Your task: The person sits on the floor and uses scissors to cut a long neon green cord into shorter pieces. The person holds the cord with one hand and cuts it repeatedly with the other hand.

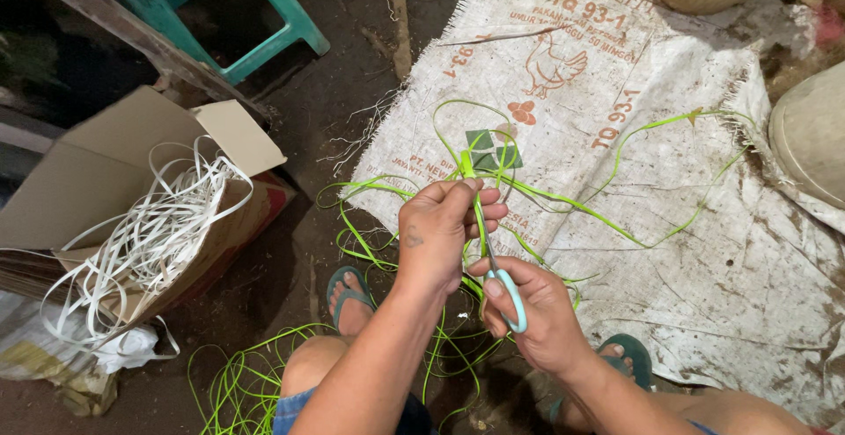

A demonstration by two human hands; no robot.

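Bare knees and forearms fill the bottom of the view, with feet in green sandals (350,292) on the dark dirt floor (343,92). Just above them the left hand (437,228) is pinched shut on bright green plastic strips (563,202) and holds them upright. The right hand (535,312) sits just below and beside it, clenched around a pair of scissors (503,287) with pale blue handles, whose blades run up along the strip towards the left fingers. Near the top of the held strips, small dark green squares (489,148) are folded together. Long loose ends of the green strips loop out over a white woven sack (704,250) spread on the floor, and more lie tangled by the knees. At the left an open cardboard box (106,162) spills white strips (163,228). A teal stool (273,12) stands at the top left.
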